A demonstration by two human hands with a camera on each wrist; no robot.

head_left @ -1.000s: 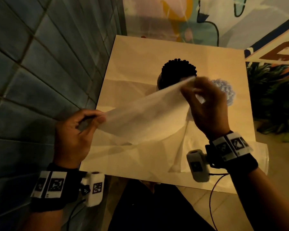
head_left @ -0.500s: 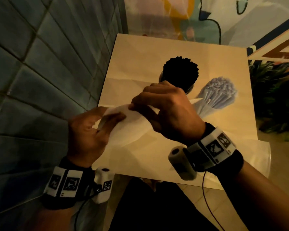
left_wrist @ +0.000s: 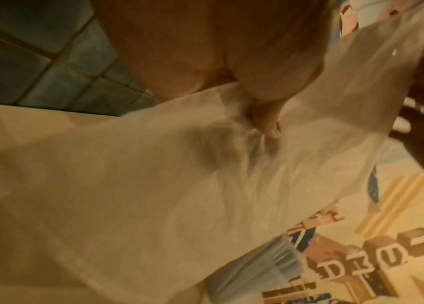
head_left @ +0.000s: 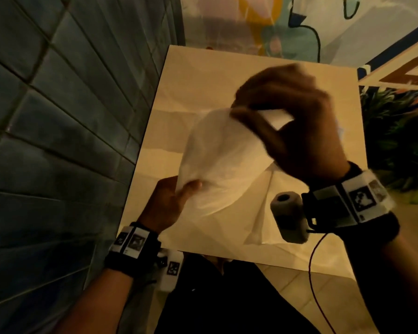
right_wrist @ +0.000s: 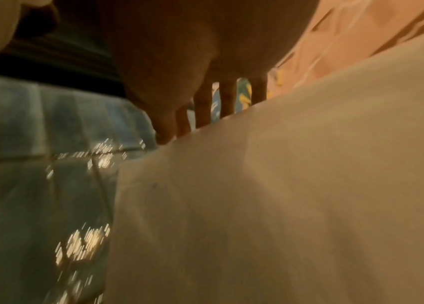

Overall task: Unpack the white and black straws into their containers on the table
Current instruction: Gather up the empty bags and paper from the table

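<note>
Head view shows both hands pinching an empty straw wrapper point(head_left: 225, 165) above the table point(head_left: 203, 75): left hand point(head_left: 167, 203) low, right hand point(head_left: 292, 126) high. White straws point(left_wrist: 270, 265) stand behind it. Unpacking looks finished; next, put the wrapper aside.

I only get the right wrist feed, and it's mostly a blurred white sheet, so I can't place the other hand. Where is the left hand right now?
Observer: The left hand pinches the near lower edge of the white wrapper, thumb on top.
Operator: Is the wrapper lying flat on the table?
Observer: No. In the head view it is held up above the table, stretched between the left hand and the right hand, which pinches its top edge.
Operator: What's beside the table?
Observer: A dark tiled wall runs along its left side.
</note>
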